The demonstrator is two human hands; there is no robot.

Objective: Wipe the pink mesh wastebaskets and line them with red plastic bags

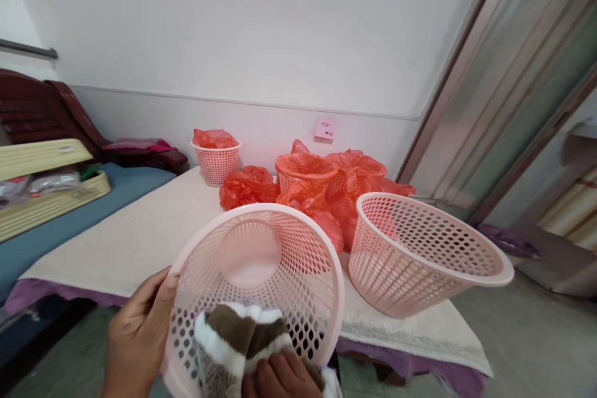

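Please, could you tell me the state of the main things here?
Held basket: tilted, mouth toward camera
Left hand: gripping held basket
Striped cloth: bunched, partly inside held basket
Right hand: gripping striped cloth
Right basket: upright, uncovered
Small basket: upright
Red bags: crumpled
Pink note: stuck on wall

The pale pink basket [250,256], round and perforated, stood tilted with its open mouth facing the camera; the plush, brown-and-white striped cloth [231,331] was bunched across its lower part.

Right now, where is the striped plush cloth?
In the head view, the striped plush cloth is at the bottom, just left of centre, in the right hand at the mouth of the tilted pink basket whose rim the left hand holds.
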